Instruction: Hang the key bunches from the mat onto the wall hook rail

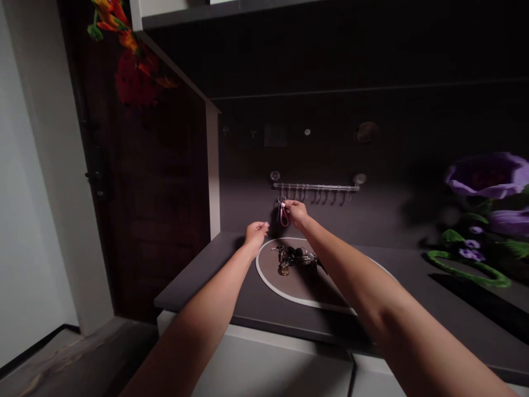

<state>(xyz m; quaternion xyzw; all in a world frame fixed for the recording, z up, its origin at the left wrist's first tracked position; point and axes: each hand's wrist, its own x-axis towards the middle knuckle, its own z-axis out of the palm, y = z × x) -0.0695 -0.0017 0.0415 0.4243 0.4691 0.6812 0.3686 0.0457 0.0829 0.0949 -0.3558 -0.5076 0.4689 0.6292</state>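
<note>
My right hand [296,213] pinches a key ring with a pink strap [284,216] hanging from it. The ring is at the left end of a clear hook rail [316,187], just under its first hooks; whether it rests on one I cannot tell. Lower and to the left is my left hand [256,234], its fingers drawn together with nothing visible in them. Below both hands, a pile of keys [295,257] lies on an oval brown mat [270,278] with a white rim. My right forearm covers part of the mat.
The mat lies on a dark counter [206,281] under an overhanging cabinet [330,49]. At the right stand purple crocheted flowers [487,176] with a green loop [467,270]. Orange and red flowers [132,60] hang at upper left, before a dark door [152,193].
</note>
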